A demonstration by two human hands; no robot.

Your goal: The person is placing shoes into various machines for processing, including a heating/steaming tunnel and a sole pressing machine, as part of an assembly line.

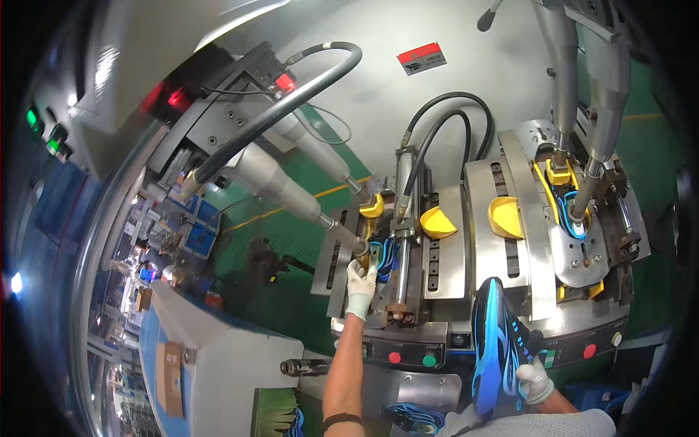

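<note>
Five o'clock: the white-gloved right hand point(535, 382) held a blue-and-black sports shoe point(490, 349), fingers curled, not yet in the silver metal press point(445, 273)! Left hand point(360, 284), white-gloved, fingers half-spread, grip unclear, reached toward a dark-blue shoe point(388, 261); a blue-trimmed black shoe point(563, 206) sat loaded at three.

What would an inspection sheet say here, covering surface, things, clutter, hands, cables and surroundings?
Surface: metal bed with yellow pads.
Things: blue-black shoe at the right hand; left shoe and right shoe, partly hidden, in the machine.
Clutter: box on the left table; apparently another shoe near the lower edge.
Hands: both gloved; left hand beside the left shoe, grip unclear; right holds the blue-black shoe.
Cables: black hoses arching overhead.
Surroundings: green floor, yellow line.
</note>
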